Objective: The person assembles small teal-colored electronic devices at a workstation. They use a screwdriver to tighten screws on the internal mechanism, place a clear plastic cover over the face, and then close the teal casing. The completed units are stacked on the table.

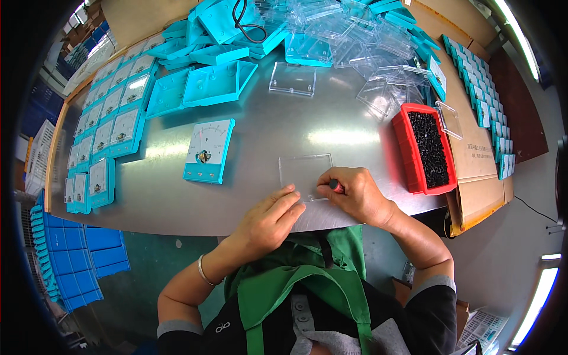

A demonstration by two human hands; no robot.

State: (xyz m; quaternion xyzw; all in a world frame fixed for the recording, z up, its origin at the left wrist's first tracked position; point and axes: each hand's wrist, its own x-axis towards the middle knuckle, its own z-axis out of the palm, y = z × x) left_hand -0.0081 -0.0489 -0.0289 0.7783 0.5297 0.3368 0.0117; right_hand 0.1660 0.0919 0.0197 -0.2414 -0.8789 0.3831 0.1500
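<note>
A clear plastic cover (305,168) lies flat on the metal bench in front of me. My left hand (269,219) rests its outstretched fingertips on the cover's near left edge. My right hand (358,192) is closed round a red-and-black handle, apparently a screwdriver (336,186), over the cover's near right corner; its shaft is hidden under the fist. To the left, a turquoise panel meter (207,151) with a white dial lies face up without a cover. Farther away, a second clear cover (293,79) lies by itself.
A red bin (408,151) of small black parts stands at right, beside cardboard (473,154). Turquoise housings (216,83) and clear covers (355,44) are heaped at the back. Rows of meters line the left (112,112) and far right (488,100).
</note>
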